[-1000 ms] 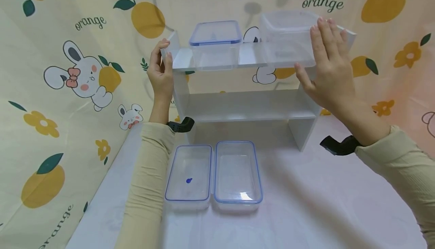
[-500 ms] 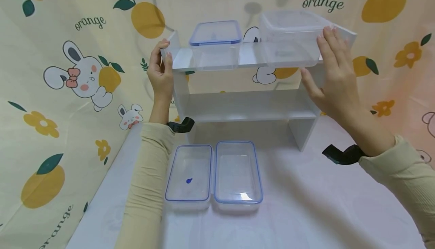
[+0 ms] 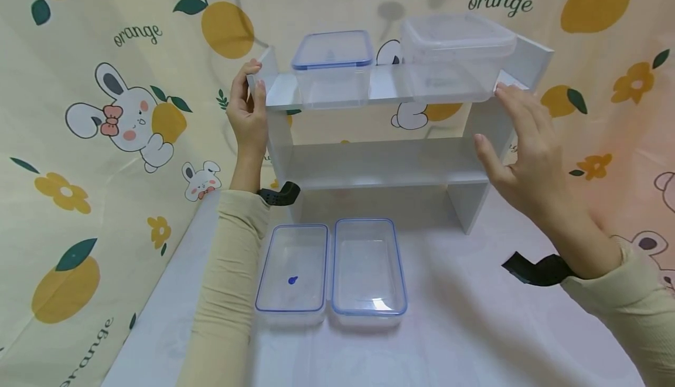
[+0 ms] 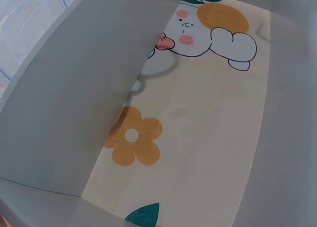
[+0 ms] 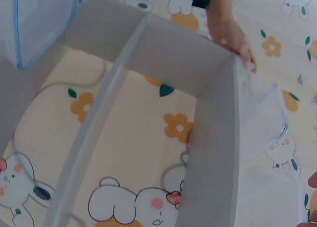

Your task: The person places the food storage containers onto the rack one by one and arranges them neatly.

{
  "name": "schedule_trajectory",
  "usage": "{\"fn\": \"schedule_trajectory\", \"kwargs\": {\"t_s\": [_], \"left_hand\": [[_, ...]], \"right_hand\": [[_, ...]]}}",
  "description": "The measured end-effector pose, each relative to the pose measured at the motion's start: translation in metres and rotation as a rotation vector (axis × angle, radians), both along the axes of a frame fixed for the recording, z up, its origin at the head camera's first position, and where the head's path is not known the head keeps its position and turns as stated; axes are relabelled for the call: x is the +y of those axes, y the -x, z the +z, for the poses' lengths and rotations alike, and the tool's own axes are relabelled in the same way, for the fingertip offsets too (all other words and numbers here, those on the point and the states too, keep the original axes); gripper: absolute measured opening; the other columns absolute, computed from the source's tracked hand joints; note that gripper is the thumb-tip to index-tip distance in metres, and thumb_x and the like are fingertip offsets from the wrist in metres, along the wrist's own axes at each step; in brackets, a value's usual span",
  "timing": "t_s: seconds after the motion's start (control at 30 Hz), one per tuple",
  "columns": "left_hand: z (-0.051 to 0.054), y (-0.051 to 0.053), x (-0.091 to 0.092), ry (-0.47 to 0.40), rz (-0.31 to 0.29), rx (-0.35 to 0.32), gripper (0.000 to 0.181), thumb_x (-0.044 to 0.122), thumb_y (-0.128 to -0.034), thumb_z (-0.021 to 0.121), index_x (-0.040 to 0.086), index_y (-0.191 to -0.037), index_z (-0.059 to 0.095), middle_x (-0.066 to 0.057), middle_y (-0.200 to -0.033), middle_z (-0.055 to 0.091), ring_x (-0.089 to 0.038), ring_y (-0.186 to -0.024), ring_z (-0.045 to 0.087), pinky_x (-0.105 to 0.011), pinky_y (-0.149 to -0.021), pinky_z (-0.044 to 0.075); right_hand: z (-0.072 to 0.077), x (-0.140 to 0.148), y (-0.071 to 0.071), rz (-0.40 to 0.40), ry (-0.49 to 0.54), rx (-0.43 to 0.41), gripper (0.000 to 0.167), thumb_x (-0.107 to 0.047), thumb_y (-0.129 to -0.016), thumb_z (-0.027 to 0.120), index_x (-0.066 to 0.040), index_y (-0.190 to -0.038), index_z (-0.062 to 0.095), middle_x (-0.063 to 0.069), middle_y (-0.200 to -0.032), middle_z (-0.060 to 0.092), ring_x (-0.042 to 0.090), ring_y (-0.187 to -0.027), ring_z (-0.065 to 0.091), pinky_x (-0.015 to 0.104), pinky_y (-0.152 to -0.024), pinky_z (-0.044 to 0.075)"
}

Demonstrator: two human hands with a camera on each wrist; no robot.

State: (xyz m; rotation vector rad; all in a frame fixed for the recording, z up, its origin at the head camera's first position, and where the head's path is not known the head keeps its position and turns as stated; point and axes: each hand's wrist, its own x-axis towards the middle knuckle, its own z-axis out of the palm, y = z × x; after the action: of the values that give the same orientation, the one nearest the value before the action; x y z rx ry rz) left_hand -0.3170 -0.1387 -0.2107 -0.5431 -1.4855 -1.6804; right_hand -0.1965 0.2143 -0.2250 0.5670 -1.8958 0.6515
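A white two-tier shelf (image 3: 390,161) stands on the table. My left hand (image 3: 249,111) grips the upper edge of its left side panel, thumb in front and fingers behind. My right hand (image 3: 535,158) is at the shelf's right end, fingers extended and thumb apart, holding nothing; whether the fingertips touch the top board's edge I cannot tell. On the top board sit a clear food container with a blue-rimmed lid (image 3: 332,79) at left and a larger clear container (image 3: 453,58) at right. The left wrist view shows the grey-white boards (image 4: 74,88) close up, with no hand.
Two clear containers with blue rims, one at left (image 3: 291,264) and one at right (image 3: 369,264), stand side by side on the white table (image 3: 474,316) before the shelf. The left one bears a small blue mark. A patterned cloth (image 3: 137,199) hangs behind.
My right hand has moved down and slightly right, away from the larger container's side to the end of the top board. The left hand and the containers have stayed put.
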Motion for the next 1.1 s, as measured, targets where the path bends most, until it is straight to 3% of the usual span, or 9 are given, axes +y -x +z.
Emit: {"fn": "schedule_trajectory", "kwargs": {"t_s": [0.13, 0.3, 0.47, 0.6, 0.7, 0.83, 0.97, 1.1], "left_hand": [[-0.003, 0.006, -0.006, 0.013, 0.004, -0.01, 0.021, 0.003, -0.0959, 0.048, 0.0, -0.114, 0.059, -0.018, -0.133, 0.057, -0.012, -0.135, 0.049, -0.026, -0.111, 0.044], [-0.001, 0.002, -0.007, 0.027, -0.002, -0.038, 0.02, 0.004, -0.0961, 0.049, 0.002, -0.114, 0.059, -0.019, -0.137, 0.055, -0.013, -0.136, 0.048, -0.027, -0.114, 0.042], [-0.002, 0.001, -0.008, 0.042, 0.015, -0.027, 0.022, 0.003, -0.0964, 0.048, -0.001, -0.115, 0.057, -0.022, -0.138, 0.053, -0.015, -0.136, 0.049, -0.027, -0.114, 0.042], [-0.001, 0.0, -0.007, 0.043, 0.014, -0.02, 0.022, 0.003, -0.0965, 0.048, -0.001, -0.116, 0.057, -0.022, -0.138, 0.053, -0.013, -0.135, 0.049, -0.027, -0.113, 0.042], [0.0, -0.001, -0.006, 0.042, 0.01, -0.013, 0.021, 0.004, -0.0965, 0.048, -0.001, -0.115, 0.058, -0.022, -0.137, 0.054, -0.013, -0.135, 0.049, -0.027, -0.112, 0.044], [-0.001, 0.001, -0.005, 0.043, 0.016, -0.01, 0.021, 0.004, -0.0963, 0.048, -0.001, -0.114, 0.058, -0.022, -0.136, 0.054, -0.013, -0.134, 0.05, -0.027, -0.111, 0.044], [-0.006, 0.012, -0.008, 0.044, 0.026, -0.006, 0.022, 0.004, -0.0964, 0.048, -0.001, -0.116, 0.058, -0.021, -0.137, 0.055, -0.012, -0.135, 0.049, -0.027, -0.112, 0.044], [-0.009, 0.023, -0.01, 0.035, 0.013, 0.005, 0.022, 0.005, -0.0963, 0.049, 0.001, -0.115, 0.058, -0.019, -0.135, 0.056, -0.011, -0.135, 0.049, -0.027, -0.11, 0.045]], "right_hand": [[-0.014, -0.002, -0.003, 0.036, 0.009, 0.012, 0.074, -0.056, -0.093, 0.048, 0.009, -0.127, 0.055, 0.031, -0.129, 0.058, 0.046, -0.124, 0.052, 0.033, -0.119, 0.035], [-0.04, -0.004, -0.011, 0.065, 0.0, -0.083, 0.072, -0.056, -0.094, 0.046, 0.005, -0.132, 0.053, 0.028, -0.132, 0.056, 0.041, -0.129, 0.049, 0.022, -0.121, 0.029], [-0.063, -0.004, -0.015, 0.05, -0.028, -0.162, 0.064, -0.044, -0.096, 0.047, 0.007, -0.134, 0.049, 0.028, -0.134, 0.055, 0.042, -0.13, 0.048, 0.033, -0.125, 0.024], [-0.077, -0.004, -0.015, 0.079, -0.005, -0.169, 0.052, -0.023, -0.091, 0.057, 0.009, -0.132, 0.051, 0.029, -0.132, 0.057, 0.044, -0.126, 0.05, 0.024, -0.122, 0.026], [-0.088, -0.005, -0.014, 0.108, 0.024, -0.158, 0.048, -0.012, -0.086, 0.062, 0.008, -0.129, 0.054, 0.029, -0.128, 0.059, 0.037, -0.125, 0.052, 0.014, -0.117, 0.028], [-0.101, -0.008, -0.016, 0.126, 0.042, -0.176, 0.048, -0.003, -0.081, 0.064, 0.006, -0.128, 0.056, 0.027, -0.125, 0.06, 0.029, -0.123, 0.054, 0.009, -0.113, 0.029], [-0.112, -0.012, -0.021, 0.127, 0.055, -0.249, 0.051, 0.005, -0.077, 0.065, 0.005, -0.128, 0.056, 0.025, -0.126, 0.061, 0.028, -0.121, 0.053, 0.005, -0.112, 0.027], [-0.126, -0.016, -0.026, 0.127, 0.076, -0.33, 0.049, 0.007, -0.077, 0.065, 0.006, -0.126, 0.057, 0.025, -0.125, 0.062, 0.0, -0.129, 0.048, 0.002, -0.111, 0.025]]}}
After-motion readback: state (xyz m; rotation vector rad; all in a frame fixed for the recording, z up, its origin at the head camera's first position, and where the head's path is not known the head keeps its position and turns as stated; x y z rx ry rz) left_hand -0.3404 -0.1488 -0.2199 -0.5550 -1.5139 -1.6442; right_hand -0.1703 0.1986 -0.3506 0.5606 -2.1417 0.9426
